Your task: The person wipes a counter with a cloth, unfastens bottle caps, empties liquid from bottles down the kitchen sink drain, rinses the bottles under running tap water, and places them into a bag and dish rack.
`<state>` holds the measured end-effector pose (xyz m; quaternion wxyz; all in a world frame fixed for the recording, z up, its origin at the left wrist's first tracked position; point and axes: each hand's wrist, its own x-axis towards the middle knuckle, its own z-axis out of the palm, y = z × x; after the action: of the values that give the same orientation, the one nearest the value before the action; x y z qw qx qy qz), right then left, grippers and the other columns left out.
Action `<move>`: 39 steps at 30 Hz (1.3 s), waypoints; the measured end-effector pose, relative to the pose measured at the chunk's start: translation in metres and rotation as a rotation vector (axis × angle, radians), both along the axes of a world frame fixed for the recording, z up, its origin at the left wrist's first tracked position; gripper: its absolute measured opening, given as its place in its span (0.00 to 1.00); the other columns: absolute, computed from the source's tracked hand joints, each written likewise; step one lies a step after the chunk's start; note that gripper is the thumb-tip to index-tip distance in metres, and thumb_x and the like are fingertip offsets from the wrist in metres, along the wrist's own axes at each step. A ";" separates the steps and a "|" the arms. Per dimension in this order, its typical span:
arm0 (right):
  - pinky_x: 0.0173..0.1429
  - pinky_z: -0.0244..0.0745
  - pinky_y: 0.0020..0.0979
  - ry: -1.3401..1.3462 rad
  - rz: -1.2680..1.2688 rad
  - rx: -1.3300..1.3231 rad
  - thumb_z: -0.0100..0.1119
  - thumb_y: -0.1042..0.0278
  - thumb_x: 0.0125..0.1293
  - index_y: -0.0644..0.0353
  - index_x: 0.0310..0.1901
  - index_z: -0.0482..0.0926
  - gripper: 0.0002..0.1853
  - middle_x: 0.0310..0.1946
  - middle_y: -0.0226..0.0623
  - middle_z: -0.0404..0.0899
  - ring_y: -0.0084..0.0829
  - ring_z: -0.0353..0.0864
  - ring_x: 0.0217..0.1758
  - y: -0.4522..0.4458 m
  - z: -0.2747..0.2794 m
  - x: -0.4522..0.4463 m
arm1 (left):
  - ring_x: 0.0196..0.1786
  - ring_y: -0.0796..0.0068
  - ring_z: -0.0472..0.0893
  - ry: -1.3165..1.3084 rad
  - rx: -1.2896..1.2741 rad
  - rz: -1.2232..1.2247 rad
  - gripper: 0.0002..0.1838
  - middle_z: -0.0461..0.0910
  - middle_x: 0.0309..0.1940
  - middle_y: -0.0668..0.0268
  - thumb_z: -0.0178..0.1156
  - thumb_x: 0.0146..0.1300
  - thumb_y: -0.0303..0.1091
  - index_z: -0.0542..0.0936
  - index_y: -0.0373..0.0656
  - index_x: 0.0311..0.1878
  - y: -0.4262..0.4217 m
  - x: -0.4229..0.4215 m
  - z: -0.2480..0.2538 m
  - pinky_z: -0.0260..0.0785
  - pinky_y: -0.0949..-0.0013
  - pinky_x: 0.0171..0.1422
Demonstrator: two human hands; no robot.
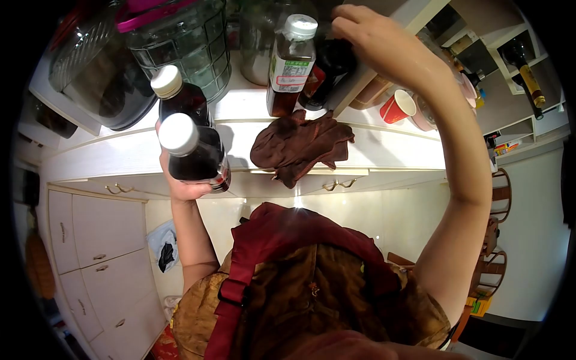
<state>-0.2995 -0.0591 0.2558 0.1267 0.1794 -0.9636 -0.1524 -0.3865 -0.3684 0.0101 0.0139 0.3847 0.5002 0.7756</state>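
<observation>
Left hand (182, 185) at 9 o'clock, grasping the front bottle (201, 155), dark with a white cap; the rear bottle (181, 101), same type, is right behind it at 10 o'clock. Right hand (363, 30) reaches up at 1 o'clock, over the dark bottle (332, 65) beside the upright panel (354, 89). Overlap there: can't tell if the right hand is gripping or released, nor if the rear bottle is in the left grip. Labelled bottle (290, 75) stands at 12 o'clock on the white desk (240, 123), brown cloth (303, 144) below it. Red cup (396, 107) at 2 o'clock. Step looks like handling bottles; next move calls for a steady left grip and careful finger clearance by the panel.
</observation>
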 end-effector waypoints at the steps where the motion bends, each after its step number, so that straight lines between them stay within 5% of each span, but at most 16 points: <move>1: 0.57 0.71 0.36 -0.014 -0.035 -0.011 0.48 0.76 0.59 0.70 0.40 0.70 0.08 0.50 0.52 0.70 0.47 0.71 0.55 -0.011 0.006 0.011 | 0.52 0.62 0.77 -0.033 0.014 0.019 0.63 0.74 0.51 0.56 0.79 0.26 0.49 0.56 0.30 0.65 0.005 0.004 0.006 0.68 0.63 0.60; 4: 0.42 0.74 0.34 0.217 0.135 -0.378 0.58 0.75 0.58 0.60 0.39 0.75 0.07 0.36 0.38 0.76 0.39 0.78 0.38 -0.020 -0.025 0.026 | 0.57 0.59 0.73 -0.126 0.059 -0.027 0.70 0.68 0.57 0.55 0.79 0.23 0.48 0.47 0.34 0.69 0.011 0.007 0.011 0.65 0.60 0.63; 8: 0.40 0.75 0.31 0.157 0.184 -0.815 0.64 0.68 0.59 0.62 0.45 0.76 0.14 0.37 0.40 0.75 0.33 0.77 0.34 -0.063 -0.115 0.009 | 0.61 0.57 0.70 -0.169 0.068 -0.070 0.72 0.65 0.60 0.55 0.79 0.23 0.48 0.45 0.37 0.71 0.015 0.006 0.015 0.63 0.59 0.65; 14: 0.42 0.74 0.31 -0.074 0.132 -1.371 0.67 0.60 0.57 0.65 0.63 0.60 0.36 0.53 0.51 0.71 0.27 0.78 0.33 -0.110 -0.146 -0.027 | 0.63 0.56 0.67 -0.204 0.037 -0.084 0.72 0.62 0.63 0.54 0.79 0.24 0.48 0.45 0.38 0.72 0.024 0.005 0.032 0.61 0.58 0.67; 22: 0.62 0.68 0.35 -0.305 0.244 -1.383 0.68 0.53 0.55 0.60 0.67 0.53 0.45 0.58 0.52 0.72 0.40 0.74 0.60 -0.117 -0.151 -0.051 | 0.67 0.54 0.64 -0.359 -0.062 -0.078 0.71 0.58 0.67 0.53 0.79 0.25 0.49 0.45 0.40 0.73 0.034 0.007 0.068 0.57 0.57 0.70; 26: 0.59 0.69 0.35 -0.353 0.200 -1.241 0.70 0.51 0.52 0.58 0.68 0.53 0.47 0.55 0.52 0.74 0.44 0.77 0.55 -0.113 -0.144 -0.044 | 0.69 0.51 0.61 -0.311 -0.037 0.332 0.68 0.56 0.68 0.50 0.79 0.27 0.53 0.52 0.38 0.72 0.024 0.009 0.052 0.56 0.55 0.71; 30: 0.47 0.75 0.37 -0.077 0.217 -1.169 0.69 0.47 0.52 0.55 0.67 0.55 0.46 0.53 0.52 0.75 0.41 0.81 0.37 -0.112 -0.146 -0.031 | 0.62 0.55 0.69 0.013 0.107 0.239 0.58 0.66 0.61 0.51 0.77 0.32 0.53 0.62 0.33 0.65 -0.047 -0.027 -0.004 0.62 0.53 0.67; 32: 0.34 0.77 0.29 0.148 0.187 -0.980 0.70 0.55 0.53 0.59 0.57 0.71 0.32 0.44 0.41 0.81 0.32 0.80 0.28 -0.097 -0.122 -0.005 | 0.56 0.58 0.75 -0.048 0.194 0.269 0.48 0.73 0.54 0.54 0.75 0.39 0.46 0.65 0.33 0.62 -0.071 -0.029 -0.020 0.68 0.55 0.62; 33: 0.34 0.76 0.28 0.443 0.298 -0.864 0.70 0.62 0.52 0.60 0.47 0.79 0.21 0.37 0.37 0.83 0.31 0.80 0.29 -0.079 -0.115 0.000 | 0.56 0.59 0.75 -0.133 0.142 0.363 0.42 0.73 0.55 0.55 0.72 0.44 0.41 0.66 0.33 0.61 -0.076 -0.034 -0.016 0.69 0.55 0.61; 35: 0.34 0.76 0.30 0.759 0.277 -0.619 0.68 0.67 0.53 0.59 0.43 0.81 0.15 0.35 0.36 0.83 0.33 0.81 0.31 -0.045 -0.076 0.003 | 0.55 0.63 0.76 -0.216 0.137 0.517 0.30 0.73 0.54 0.58 0.62 0.54 0.29 0.67 0.33 0.61 -0.076 -0.038 -0.012 0.68 0.58 0.62; 39: 0.42 0.73 0.36 0.634 -0.183 0.033 0.62 0.57 0.59 0.57 0.42 0.77 0.14 0.32 0.33 0.80 0.35 0.78 0.42 0.002 -0.019 -0.008 | 0.53 0.69 0.75 -0.096 0.102 0.580 0.28 0.74 0.52 0.60 0.62 0.54 0.21 0.67 0.35 0.60 -0.060 -0.052 -0.005 0.66 0.64 0.62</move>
<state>-0.3076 -0.0573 0.2365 0.4031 0.0380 -0.8858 -0.2269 -0.4387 -0.4286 0.0056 -0.2038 0.1887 0.5485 0.7887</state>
